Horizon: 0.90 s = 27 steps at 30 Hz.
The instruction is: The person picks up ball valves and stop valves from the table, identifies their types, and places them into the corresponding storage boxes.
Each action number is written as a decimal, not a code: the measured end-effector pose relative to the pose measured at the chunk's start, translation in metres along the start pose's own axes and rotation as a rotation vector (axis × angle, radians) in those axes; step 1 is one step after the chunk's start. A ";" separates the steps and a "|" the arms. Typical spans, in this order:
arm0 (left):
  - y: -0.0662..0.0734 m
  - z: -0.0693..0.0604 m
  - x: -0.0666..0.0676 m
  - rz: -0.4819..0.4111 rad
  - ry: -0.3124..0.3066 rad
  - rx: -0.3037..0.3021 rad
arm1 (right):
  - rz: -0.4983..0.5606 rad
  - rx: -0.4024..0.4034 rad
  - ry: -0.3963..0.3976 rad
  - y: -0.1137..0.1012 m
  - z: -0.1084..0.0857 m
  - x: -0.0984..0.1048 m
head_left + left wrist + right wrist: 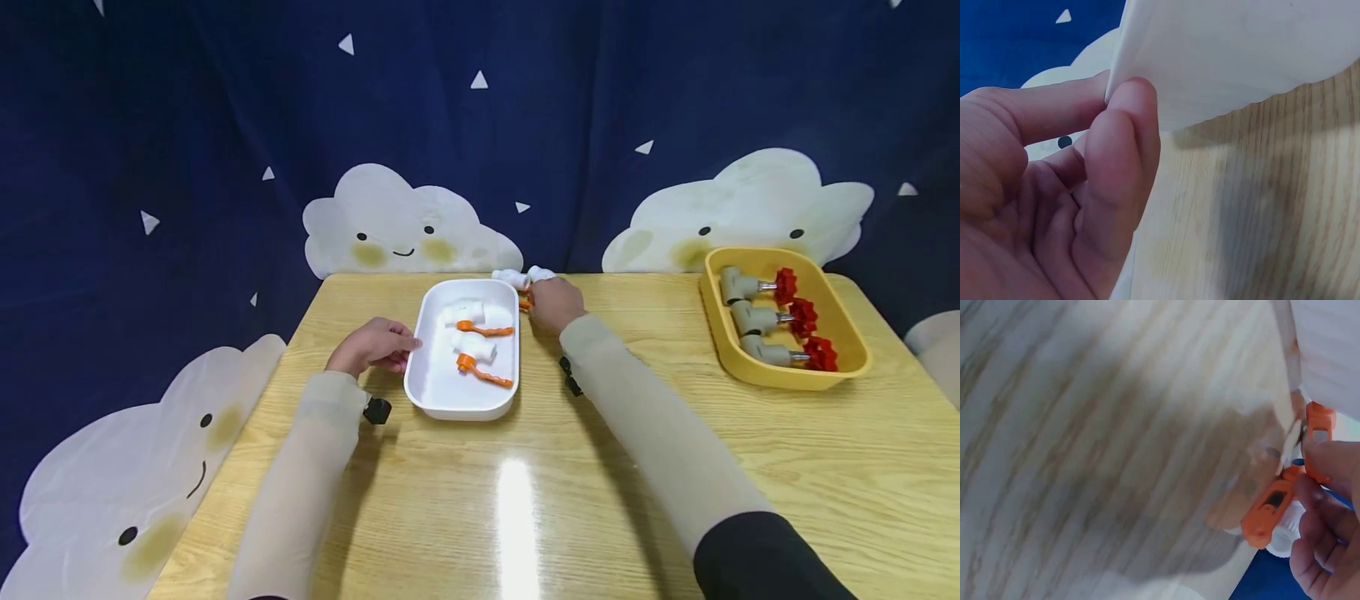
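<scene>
My left hand (378, 344) pinches the left rim of a white plastic tray (429, 390) between thumb and fingers. Inside the tray lie two white ball valves with orange levers, one farther back (468, 313) and one nearer (476, 347). Just beyond the tray's far right corner, my right hand (557, 304) reaches two more white valves near the table's back edge. In the right wrist view, its thumb and fingers pinch the orange lever (1319, 420) of one; the other orange lever (1265, 515) lies right beside the fingertips. Both valve bodies are partly hidden.
At the right back of the wooden table (637, 500) stands a yellow bin (780, 379), holding three grey valves with red handwheels (802, 317). A dark blue curtain (420, 108) with clouds hangs behind the back edge and along the left side.
</scene>
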<state>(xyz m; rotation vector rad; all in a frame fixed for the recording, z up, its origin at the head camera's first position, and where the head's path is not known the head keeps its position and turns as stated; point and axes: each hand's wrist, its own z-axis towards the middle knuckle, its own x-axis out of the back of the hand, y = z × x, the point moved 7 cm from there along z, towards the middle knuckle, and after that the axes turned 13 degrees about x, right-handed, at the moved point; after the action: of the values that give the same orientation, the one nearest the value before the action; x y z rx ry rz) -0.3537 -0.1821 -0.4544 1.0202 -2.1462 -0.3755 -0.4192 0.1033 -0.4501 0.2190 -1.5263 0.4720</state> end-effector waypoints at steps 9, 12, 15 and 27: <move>-0.003 -0.002 0.001 -0.004 0.010 -0.005 | 0.135 -0.016 0.065 0.008 -0.005 0.004; -0.003 -0.001 0.001 0.003 0.009 -0.011 | 0.167 -0.002 0.096 0.011 -0.009 0.010; -0.001 -0.002 0.002 0.008 0.009 -0.011 | 0.175 0.021 0.125 0.014 -0.012 0.018; 0.001 -0.001 0.001 0.002 -0.002 -0.009 | 0.156 0.151 0.150 0.030 -0.029 0.036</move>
<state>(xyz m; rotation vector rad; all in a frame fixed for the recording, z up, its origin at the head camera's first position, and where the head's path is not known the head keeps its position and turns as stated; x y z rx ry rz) -0.3539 -0.1823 -0.4527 1.0133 -2.1454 -0.3857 -0.4060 0.1479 -0.4206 0.1784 -1.3674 0.7136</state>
